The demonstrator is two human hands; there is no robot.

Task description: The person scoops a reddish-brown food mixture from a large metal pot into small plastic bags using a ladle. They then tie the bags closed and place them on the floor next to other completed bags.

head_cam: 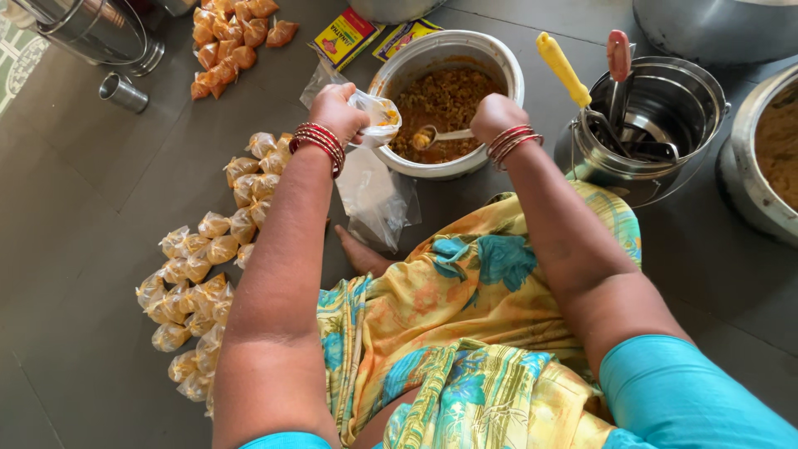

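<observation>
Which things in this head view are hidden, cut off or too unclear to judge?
- Left hand: the fingers behind the small plastic bag are hidden.
- Right hand: its grip on the spoon is hidden by the knuckles.
- Pot at right: cut off by the frame edge.
- Steel bucket: the contents are dark and unclear.

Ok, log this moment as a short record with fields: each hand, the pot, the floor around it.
left hand: holds a small clear bag open at the pot's rim
right hand: grips a spoon loaded with curry
pot: white, holding brown curry
floor left: rows of filled yellow packets
floor far: orange packets
right of the pot: steel pail with utensils
</observation>
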